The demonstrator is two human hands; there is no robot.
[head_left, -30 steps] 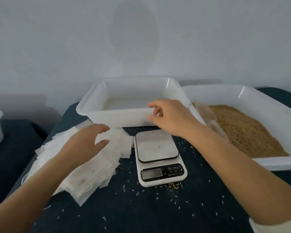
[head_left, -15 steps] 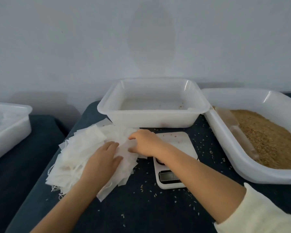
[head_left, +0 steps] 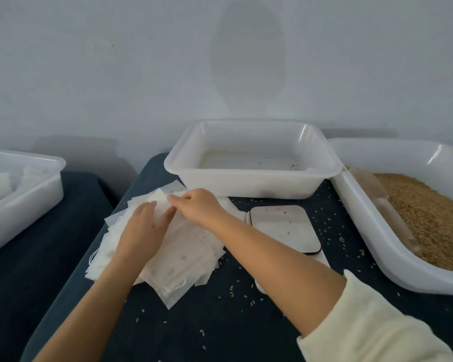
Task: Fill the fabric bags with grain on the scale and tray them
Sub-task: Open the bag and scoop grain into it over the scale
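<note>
**Ana:** Hands first, from the head camera: the left hand (head_left: pixel 141 226) lay flat, fingers straight, pressing down on the pile of fabric bags (head_left: pixel 168 246). The right hand (head_left: pixel 196 207) had its fingertips pinched on the top bag's far edge.

**Ben:** And the grain?

**Ana:** It sat in the big tub (head_left: pixel 392 231) at the right, just beside the scale (head_left: pixel 285 231), whose plate held only a few stray grains.

**Ben:** So how far along was it?

**Ana:** Judging by that, this bag was at its very start: nothing weighed yet. The middle tray (head_left: pixel 251 178) was nearly bare inside, a few grains only. A tray at the far left (head_left: pixel 24 194) held what looked like filled bags, though I couldn't be sure.

**Ben:** Room to move?

**Ana:** The right forearm crossed over the scale's front. The dark surface (head_left: pixel 220 322) toward the person was open, scattered with loose grains; the tray's rim stood close behind the pile.
</note>
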